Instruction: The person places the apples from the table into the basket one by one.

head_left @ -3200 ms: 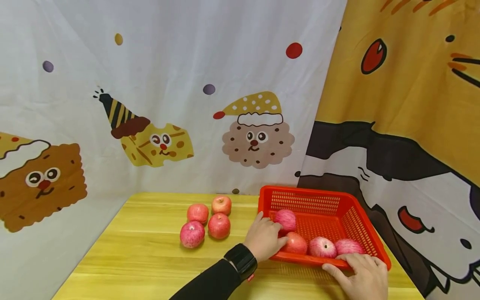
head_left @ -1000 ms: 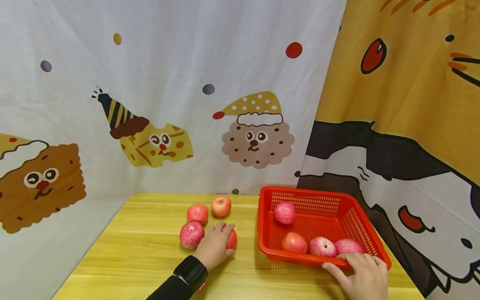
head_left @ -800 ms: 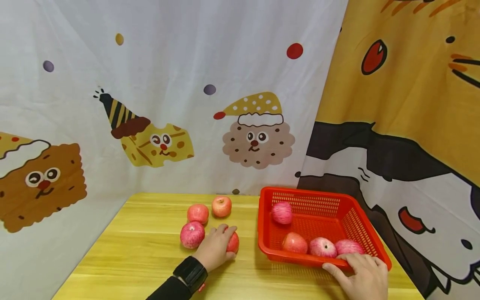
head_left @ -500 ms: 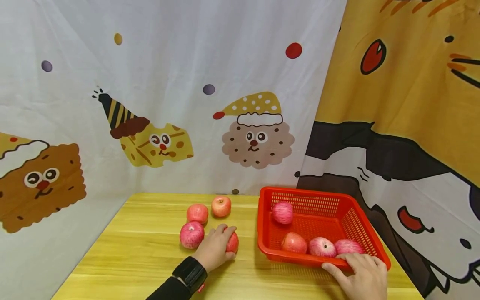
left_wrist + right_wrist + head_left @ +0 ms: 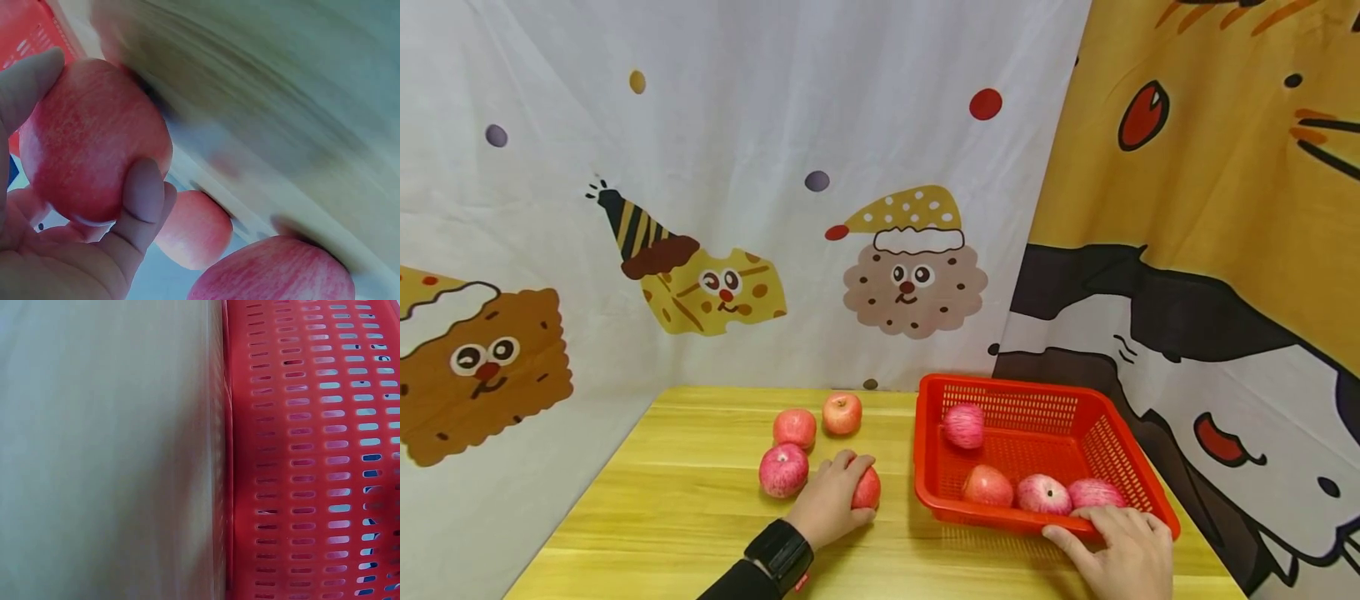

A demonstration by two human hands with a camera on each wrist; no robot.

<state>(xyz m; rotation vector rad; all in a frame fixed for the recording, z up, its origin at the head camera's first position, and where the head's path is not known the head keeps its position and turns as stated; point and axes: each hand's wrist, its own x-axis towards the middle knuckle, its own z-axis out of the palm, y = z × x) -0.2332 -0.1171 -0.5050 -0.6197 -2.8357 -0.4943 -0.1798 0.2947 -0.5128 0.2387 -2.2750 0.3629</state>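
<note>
My left hand (image 5: 829,502) curls round a red apple (image 5: 867,490) on the left half of the table. In the left wrist view, thumb and fingers lie on both sides of that apple (image 5: 94,137). Just left of the hand is a pink striped apple (image 5: 784,470), with two paler red apples behind it, one of them a rounder apple (image 5: 842,414) furthest back. At the right, my right hand (image 5: 1123,552) grips the front rim of a red plastic basket (image 5: 1037,450), thumb outside and fingers over the edge. The right wrist view shows only the basket's slotted wall (image 5: 312,456) and tabletop.
Inside the basket, a pink apple (image 5: 964,426) lies at the back left. A red apple (image 5: 988,486) and two striped apples line its front wall. The yellow wooden table (image 5: 685,500) ends at a printed cartoon curtain (image 5: 737,125) behind and beside it.
My left hand has left the basket, moved left and taken hold of an apple on the table, shifting it slightly right. The basket's pink apple has rolled back. My right hand stays put.
</note>
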